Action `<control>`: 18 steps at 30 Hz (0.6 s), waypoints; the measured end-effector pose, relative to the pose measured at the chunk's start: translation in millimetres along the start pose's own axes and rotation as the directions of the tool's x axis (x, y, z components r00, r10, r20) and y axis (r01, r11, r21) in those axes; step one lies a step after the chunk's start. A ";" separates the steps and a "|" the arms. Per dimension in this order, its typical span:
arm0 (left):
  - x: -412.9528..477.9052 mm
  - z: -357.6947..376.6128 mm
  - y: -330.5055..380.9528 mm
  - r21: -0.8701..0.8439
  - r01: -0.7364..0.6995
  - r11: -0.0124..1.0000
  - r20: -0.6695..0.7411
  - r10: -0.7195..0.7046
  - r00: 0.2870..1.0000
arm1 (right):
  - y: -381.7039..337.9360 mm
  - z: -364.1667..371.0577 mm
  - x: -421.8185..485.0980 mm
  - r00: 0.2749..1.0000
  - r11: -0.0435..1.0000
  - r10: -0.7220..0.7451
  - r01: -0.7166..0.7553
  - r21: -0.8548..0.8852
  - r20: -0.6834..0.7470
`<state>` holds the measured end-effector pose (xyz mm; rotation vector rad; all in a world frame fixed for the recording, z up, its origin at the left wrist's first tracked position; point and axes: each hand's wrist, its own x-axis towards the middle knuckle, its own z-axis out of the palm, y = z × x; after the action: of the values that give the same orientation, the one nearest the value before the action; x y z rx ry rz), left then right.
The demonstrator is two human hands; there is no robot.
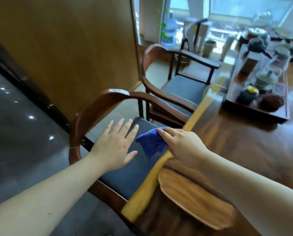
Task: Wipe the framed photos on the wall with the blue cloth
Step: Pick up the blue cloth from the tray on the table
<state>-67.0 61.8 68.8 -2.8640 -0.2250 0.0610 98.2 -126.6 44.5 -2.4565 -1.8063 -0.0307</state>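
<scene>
Both forearms reach out; my right hand (181, 145) pinches the crumpled blue cloth (151, 142) hanging off the table edge (161, 167). My left hand (115, 143) hovers fingers spread above the chair seat (125, 178).

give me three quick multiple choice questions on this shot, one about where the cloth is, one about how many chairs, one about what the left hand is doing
1. Where does the blue cloth hang?
A. over the table edge, above the near chair seat
B. on the tea tray
C. on the floor

2. How many wooden armchairs show?
A. one
B. two
C. four

3. What state is the left hand in?
A. closed on the cloth
B. open, fingers spread, holding nothing
C. gripping the armrest

Answers:
1. A, the right hand grips it at the table edge.
2. B, the near armchair and the far armchair.
3. B, its fingers are spread above the seat, clear of the cloth.
</scene>
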 end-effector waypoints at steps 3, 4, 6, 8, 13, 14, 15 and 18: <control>-27.2 -26.9 -55.8 0.048 0.098 0.994 -0.073 -0.094 0.993 | -26.4 -36.0 53.9 0.988 0.995 -0.095 0.092 -0.031 -0.126; -37.6 -34.1 -75.2 0.058 0.129 0.990 -0.093 -0.123 0.988 | -37.4 -46.4 71.7 0.976 0.990 -0.137 0.131 -0.048 -0.167; -62.1 -46.5 -112.1 0.083 0.185 0.979 -0.104 -0.177 0.979 | -67.1 -66.0 103.9 0.953 0.978 -0.207 0.196 -0.070 -0.222; -81.9 -54.7 -142.8 0.102 0.219 0.970 -0.127 -0.205 0.970 | -95.4 -82.3 128.8 0.934 0.969 -0.246 0.234 -0.076 -0.259; -140.3 -76.6 -225.4 0.117 0.303 0.946 -0.198 -0.277 0.940 | -183.3 -115.5 196.0 0.873 0.941 -0.337 0.305 -0.145 -0.352; -147.4 -80.1 -238.8 0.125 0.302 0.945 -0.220 -0.271 0.937 | -196.0 -121.4 207.5 0.869 0.941 -0.337 0.305 -0.144 -0.362; -161.2 -82.8 -257.4 0.132 0.308 0.942 -0.234 -0.272 0.933 | -216.2 -126.5 221.9 0.864 0.940 -0.340 0.306 -0.148 -0.372; -191.2 -91.2 -303.7 0.177 0.323 0.930 -0.278 -0.268 0.923 | -261.3 -143.7 253.8 0.831 0.938 -0.347 0.306 -0.164 -0.435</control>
<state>-294.9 296.9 241.8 -2.5519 -0.5611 -0.3131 -69.4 179.8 221.8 -1.9220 -1.9907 -0.6699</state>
